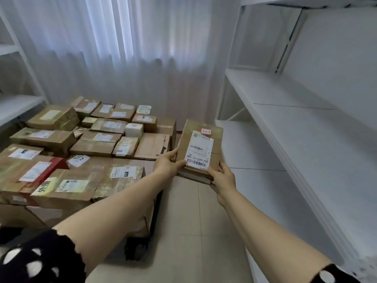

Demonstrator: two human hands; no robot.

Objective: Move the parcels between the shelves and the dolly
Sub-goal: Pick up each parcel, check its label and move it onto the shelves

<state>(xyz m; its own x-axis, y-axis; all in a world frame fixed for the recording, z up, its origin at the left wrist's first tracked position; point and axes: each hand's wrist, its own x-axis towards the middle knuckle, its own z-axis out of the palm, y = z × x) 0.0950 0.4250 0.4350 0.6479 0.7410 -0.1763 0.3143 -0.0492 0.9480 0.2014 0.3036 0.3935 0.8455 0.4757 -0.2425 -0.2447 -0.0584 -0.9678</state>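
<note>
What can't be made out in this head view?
All in the head view:
The dolly: only a dark corner shows; the stacked parcels cover the rest.
Fingers of the left hand and right hand: hidden under the held parcel they grip.
Fine print on its shipping label: too small.
The left shelves: cut by the left edge.
Top of the right shelving: cut by the top edge.

The wide-angle head camera looks forward and down, close above the held parcel (pixel 201 148), facing the curtain (pixel 122 48).
</note>
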